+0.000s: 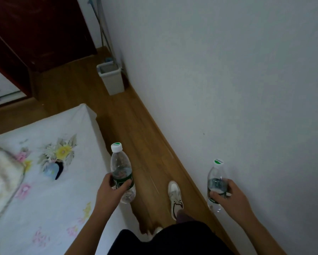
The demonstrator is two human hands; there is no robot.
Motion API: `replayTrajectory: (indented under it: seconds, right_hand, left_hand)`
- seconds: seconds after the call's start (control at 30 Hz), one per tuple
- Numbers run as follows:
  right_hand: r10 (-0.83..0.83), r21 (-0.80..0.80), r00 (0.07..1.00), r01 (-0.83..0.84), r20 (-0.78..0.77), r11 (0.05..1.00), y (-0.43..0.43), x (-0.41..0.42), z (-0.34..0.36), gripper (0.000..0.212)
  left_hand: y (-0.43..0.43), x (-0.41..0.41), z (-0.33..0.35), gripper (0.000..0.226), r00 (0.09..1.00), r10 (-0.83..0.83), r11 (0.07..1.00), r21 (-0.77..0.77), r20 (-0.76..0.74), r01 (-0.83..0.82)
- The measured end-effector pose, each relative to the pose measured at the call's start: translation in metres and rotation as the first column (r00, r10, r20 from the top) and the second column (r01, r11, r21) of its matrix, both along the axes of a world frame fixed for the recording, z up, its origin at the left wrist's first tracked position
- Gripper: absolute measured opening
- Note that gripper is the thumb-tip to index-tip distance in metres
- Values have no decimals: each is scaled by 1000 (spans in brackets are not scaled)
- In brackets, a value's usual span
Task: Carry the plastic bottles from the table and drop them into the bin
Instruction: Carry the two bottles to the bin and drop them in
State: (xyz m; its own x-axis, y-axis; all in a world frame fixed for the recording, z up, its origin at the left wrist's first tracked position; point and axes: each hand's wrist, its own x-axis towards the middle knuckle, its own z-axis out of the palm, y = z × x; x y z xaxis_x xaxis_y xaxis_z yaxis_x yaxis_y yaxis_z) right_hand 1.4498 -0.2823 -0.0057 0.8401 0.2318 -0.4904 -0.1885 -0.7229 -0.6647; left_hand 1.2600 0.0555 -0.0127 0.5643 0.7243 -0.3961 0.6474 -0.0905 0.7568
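Clear plastic, green labels, white caps w/ green tops: 2 bottles counted, 1 per hand, both carried above the floor, caps pointing toward 12 o'clock. Left hand (112, 188) wraps the left bottle (121, 172) at label height, fingers curled round the front, thumb on the near side. Right hand (228, 195) grips the right bottle (216, 183) low on the body, fingers closed across the label; bottle sits close to the white wall (228, 70) at 3 o'clock. Both bottles look near-empty, cannot tell exactly.

1 bin (112, 79), pale grey, rectangular, open top, upright on the wood floor (128, 129) at 12 o'clock, tucked against the wall, well apart from both hands. Contents not visible.

1 white shoe (175, 198) on the floor between the hands, toe toward 12. 2nd shoe only partly seen at 6 o'clock.

Bed w/ floral sheet (44, 172) fills 9 o'clock. Dark red-brown cabinet (35, 30) at 11 o'clock.
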Motion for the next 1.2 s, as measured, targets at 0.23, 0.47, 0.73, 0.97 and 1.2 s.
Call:
replayTrajectory:
  seconds: [0.23, 0.47, 0.73, 0.97, 1.2]
  right_hand:
    - [231, 62, 973, -228, -31, 972, 113, 131, -8, 52]
    - [511, 143, 860, -508, 21, 849, 277, 215, 10, 53]
    - [661, 145, 750, -659, 40, 738, 458, 266, 5, 64]
    - [594, 118, 804, -592, 20, 797, 558, 310, 1, 70]
    - [497, 87, 867, -496, 11, 864, 632, 374, -1, 49]
  left_hand:
    - [56, 65, -2, 89, 979, 196, 980, -14, -51, -197]
    - [101, 79, 8, 83, 876, 472, 880, 2, -94, -474]
    - [203, 94, 11, 77, 750, 659, 751, 0, -59, -660]
    - [343, 146, 11, 78, 798, 602, 798, -8, -30, -602]
    - [478, 233, 16, 59, 876, 483, 875, 40, -1, -482]
